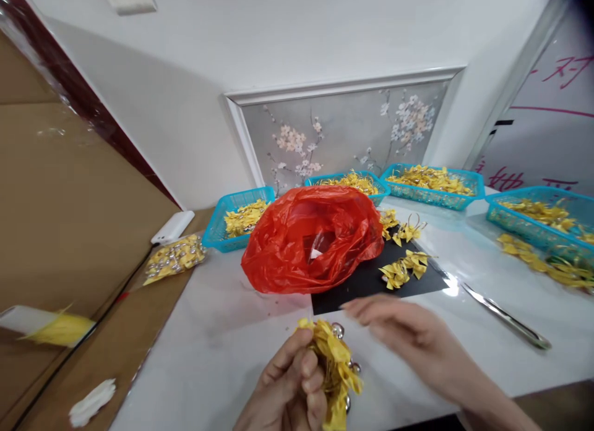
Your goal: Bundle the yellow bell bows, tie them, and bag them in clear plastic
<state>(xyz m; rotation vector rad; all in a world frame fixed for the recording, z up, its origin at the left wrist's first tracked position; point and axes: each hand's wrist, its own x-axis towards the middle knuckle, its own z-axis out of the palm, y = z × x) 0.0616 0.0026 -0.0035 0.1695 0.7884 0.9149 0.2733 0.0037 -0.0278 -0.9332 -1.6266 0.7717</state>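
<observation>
My left hand [292,381] is closed around a bunch of yellow ribbon bows with silver bells [336,369], with thin golden ties bundled near the fingers. Just right of the bunch, my right hand [403,329] is over the white table, its fingers stretched out and slightly blurred, with nothing visible in them. Beyond the hands stands a crumpled red plastic bag [283,258], its mouth open and its contents mostly hidden. Small clusters of yellow bows [403,269] lie on a black sheet [362,295] beside the bag.
Blue plastic baskets of yellow bows [239,202] line the back and right. Tweezers [508,320] lie on the right, near loose bows [542,264]. A clear bag of belled bows [174,258] and a white device [172,227] are at left. A framed flower picture [343,134] stands behind.
</observation>
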